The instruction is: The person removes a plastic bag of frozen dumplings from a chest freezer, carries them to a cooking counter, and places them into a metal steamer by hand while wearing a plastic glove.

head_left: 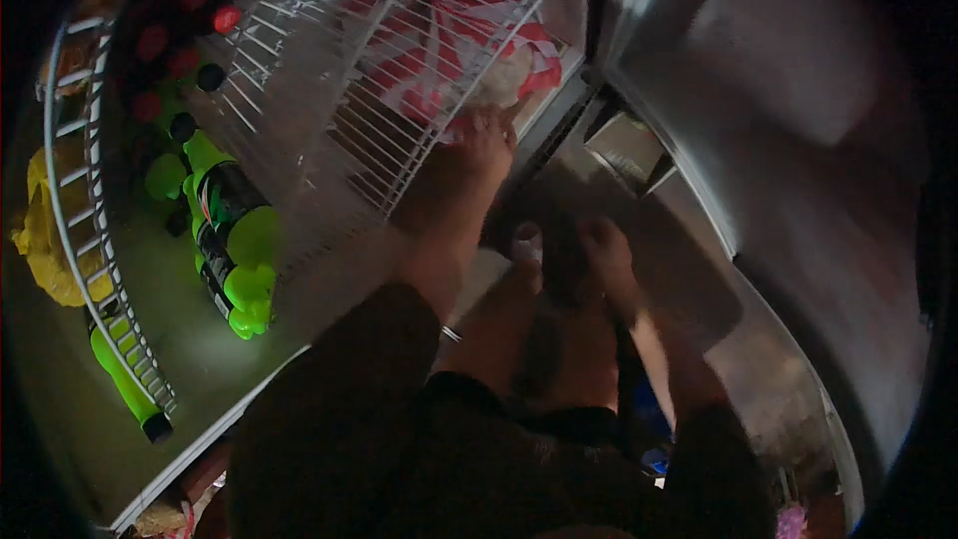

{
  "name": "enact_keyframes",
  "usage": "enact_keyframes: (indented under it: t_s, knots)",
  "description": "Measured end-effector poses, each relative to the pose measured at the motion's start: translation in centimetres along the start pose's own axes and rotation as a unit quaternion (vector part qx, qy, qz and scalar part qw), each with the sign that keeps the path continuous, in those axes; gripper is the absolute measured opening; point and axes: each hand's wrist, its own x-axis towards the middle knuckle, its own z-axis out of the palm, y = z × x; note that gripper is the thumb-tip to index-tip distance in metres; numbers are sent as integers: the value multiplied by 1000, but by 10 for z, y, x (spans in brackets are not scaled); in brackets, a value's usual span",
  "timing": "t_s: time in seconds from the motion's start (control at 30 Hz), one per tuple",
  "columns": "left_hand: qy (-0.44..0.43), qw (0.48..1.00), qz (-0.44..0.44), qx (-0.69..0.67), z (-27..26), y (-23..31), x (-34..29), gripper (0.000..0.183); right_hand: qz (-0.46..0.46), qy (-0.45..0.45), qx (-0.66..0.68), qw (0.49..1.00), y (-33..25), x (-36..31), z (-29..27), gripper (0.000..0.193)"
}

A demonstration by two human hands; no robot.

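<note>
My left hand (pixel 486 143) reaches forward to the front edge of a white wire shelf (pixel 399 172). Its fingers are bent round the near end of a red-and-white plastic bag (pixel 429 95); their tips are partly hidden. More crumpled red-and-white packaging lies behind the wires, with a pale part (pixel 502 78) showing. My right hand (pixel 606 252) hangs low in front of my right leg, away from the shelf. Deep shadow covers its fingers, and no object shows in it.
To the left, bright green bottles (pixel 249 240) with dark labels lie in the refrigerator, red-capped ones (pixel 228 20) farther back. A curved white rack (pixel 75 180) stands beside a yellow bag (pixel 60 250). A pale door (pixel 828 240) stands at the right, near a small box (pixel 627 148).
</note>
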Motion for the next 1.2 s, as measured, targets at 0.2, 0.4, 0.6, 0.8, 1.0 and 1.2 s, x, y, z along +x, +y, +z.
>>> enact_keyframes:
  t_s: [0.2,0.4,0.6,0.8,1.0,1.2]
  knots:
    - [-105,994,4,35,23,-57,-4,51,-292,39,-256,921,-83,172,92,42]
    - [-46,796,-200,-569,11,-71,18,42,-444,81,-391,802,-134,247,140,38]
    - [-75,831,-187,-519,8,-48,5,47,-464,76,-263,842,-165,268,172,36]
    - [-72,943,-86,-312,22,-62,-5,50,-432,36,-216,875,-167,274,166,35]
    - [-85,992,86,-45,35,-56,-26,51,-409,11,-195,891,-162,278,155,35]
    - [-149,987,59,24,35,-66,-20,51,-402,-9,-170,900,-171,279,152,35]
